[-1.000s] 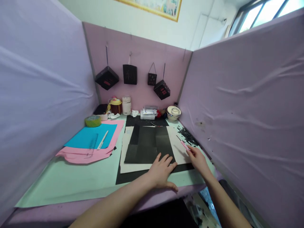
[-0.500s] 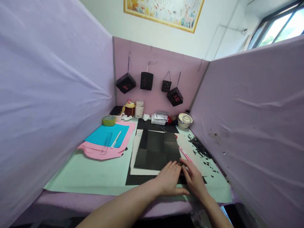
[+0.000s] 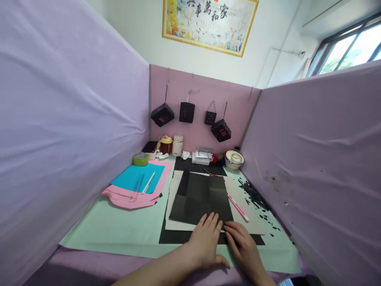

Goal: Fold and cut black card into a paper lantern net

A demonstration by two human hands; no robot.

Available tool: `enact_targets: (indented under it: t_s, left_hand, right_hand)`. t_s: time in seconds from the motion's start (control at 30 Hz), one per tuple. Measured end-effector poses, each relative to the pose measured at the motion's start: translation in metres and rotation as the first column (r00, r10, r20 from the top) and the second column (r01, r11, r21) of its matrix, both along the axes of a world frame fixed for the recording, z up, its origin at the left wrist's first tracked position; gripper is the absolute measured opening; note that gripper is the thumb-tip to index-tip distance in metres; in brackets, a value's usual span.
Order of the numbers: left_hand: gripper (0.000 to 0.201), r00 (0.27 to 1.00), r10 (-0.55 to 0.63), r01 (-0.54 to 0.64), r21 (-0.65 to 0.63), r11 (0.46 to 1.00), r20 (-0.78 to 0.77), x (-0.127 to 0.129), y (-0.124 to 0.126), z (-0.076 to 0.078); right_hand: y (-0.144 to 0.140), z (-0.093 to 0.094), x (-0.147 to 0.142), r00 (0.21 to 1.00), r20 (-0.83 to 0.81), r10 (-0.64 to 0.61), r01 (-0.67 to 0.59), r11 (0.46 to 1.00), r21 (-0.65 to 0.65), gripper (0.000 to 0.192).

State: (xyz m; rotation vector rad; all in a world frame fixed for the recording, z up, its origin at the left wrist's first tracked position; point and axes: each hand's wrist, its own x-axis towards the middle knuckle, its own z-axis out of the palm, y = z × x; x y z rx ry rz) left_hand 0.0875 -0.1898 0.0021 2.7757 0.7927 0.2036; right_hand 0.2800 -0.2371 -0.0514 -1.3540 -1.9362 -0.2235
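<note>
Our left hand (image 3: 206, 240) lies flat, fingers spread, on the near edge of the black paper (image 3: 201, 196) at mid-table; our right hand (image 3: 245, 248) rests open just beside it, gripping nothing; a pink knife (image 3: 238, 207) lies nearby.

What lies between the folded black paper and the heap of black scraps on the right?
In the head view, a pink craft knife lies on the beige card between black paper and scraps.

Both hands, left (image 3: 206, 242) and right (image 3: 244, 248), lie flat, fingers extended.
</note>
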Motion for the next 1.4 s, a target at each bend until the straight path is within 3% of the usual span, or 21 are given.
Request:
enact_targets:
  t_s: [0.2, 0.4, 0.57, 0.83, 1.4]
  left_hand:
    - [0.112, 0.999, 0.031, -0.031, 0.001, 1.0, -0.028, 0.002, -0.004, -0.001]
    - [0.11, 0.999, 0.032, -0.032, 0.003, 0.999, -0.011, 0.002, -0.005, -0.004]
    - [0.112, 0.999, 0.045, -0.045, 0.007, 0.999, -0.019, 0.002, -0.006, -0.004]
    - [0.114, 0.999, 0.047, -0.047, -0.01, 0.999, 0.007, 0.001, -0.005, -0.005]
    - [0.111, 0.999, 0.044, -0.044, -0.051, 0.998, 0.007, 0.001, -0.005, -0.003]
  right_hand:
    - [-0.005, 0.008, -0.005, 0.991, 0.12, 0.058, -0.061, 0.998, 0.025, 0.027]
    - [-0.005, 0.007, -0.006, 0.99, 0.135, 0.032, -0.033, 0.999, 0.0, 0.023]
    - [-0.005, 0.002, -0.004, 0.994, 0.085, -0.072, 0.066, 0.996, 0.065, 0.014]
    - [-0.007, -0.002, -0.003, 0.97, 0.06, -0.236, 0.228, 0.966, 0.12, 0.022]
    - [-0.009, -0.008, 0.005, 0.97, -0.009, -0.243, 0.241, 0.957, 0.16, 0.022]
